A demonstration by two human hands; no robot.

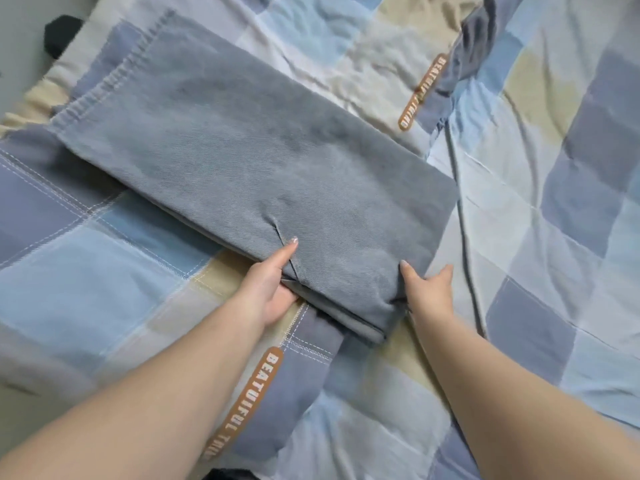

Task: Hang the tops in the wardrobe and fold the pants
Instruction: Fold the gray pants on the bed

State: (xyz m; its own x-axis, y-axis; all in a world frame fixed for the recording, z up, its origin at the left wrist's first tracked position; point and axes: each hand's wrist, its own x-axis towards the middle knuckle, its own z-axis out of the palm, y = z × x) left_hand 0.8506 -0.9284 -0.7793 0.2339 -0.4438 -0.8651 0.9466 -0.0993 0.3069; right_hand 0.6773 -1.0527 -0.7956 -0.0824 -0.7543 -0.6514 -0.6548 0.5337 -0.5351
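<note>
The left hand (268, 289) grips the near edge of the folded pants (242, 161), thumb on top and fingers tucked under the layers. The right hand (427, 289) holds the near right corner the same way, thumb on the cloth (its fingers are mostly hidden). The pants lie in a long stack on the checked quilt (554, 168), running far-left. They look like soft, fairly heavy denim that will sag, so support from beneath the stacked edge seems wise.
</note>
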